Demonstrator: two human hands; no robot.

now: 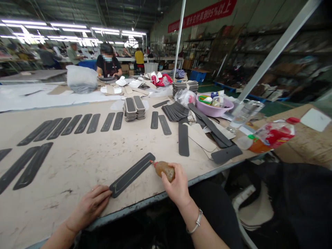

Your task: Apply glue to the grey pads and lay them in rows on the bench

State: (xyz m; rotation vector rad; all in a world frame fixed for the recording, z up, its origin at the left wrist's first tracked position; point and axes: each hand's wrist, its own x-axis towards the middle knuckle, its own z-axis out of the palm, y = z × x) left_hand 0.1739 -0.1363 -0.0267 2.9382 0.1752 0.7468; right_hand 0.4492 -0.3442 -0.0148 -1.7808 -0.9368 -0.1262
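A long dark grey strip (132, 175) with rounded ends lies aslant on the table before me, with a thin shiny line of glue along its face. My left hand (93, 201) is closed at the strip's near left end, its fingers together and touching that end. In my right hand (176, 185) is a brownish glue bottle (164, 170), squeezed between thumb and fingers. The bottle's red nozzle (151, 162) points left and meets or hovers just over the strip's far right end; I cannot tell which.
Glue-marked strips (81, 123) lie in rows on the left of the table (85, 162). Stacked strips (135, 107), fanned dark pieces (175, 111), a purple basin (216, 108), a glass cup (246, 112) and a drink bottle (275, 135) stand beyond. A masked co-worker (109, 64) sits opposite.
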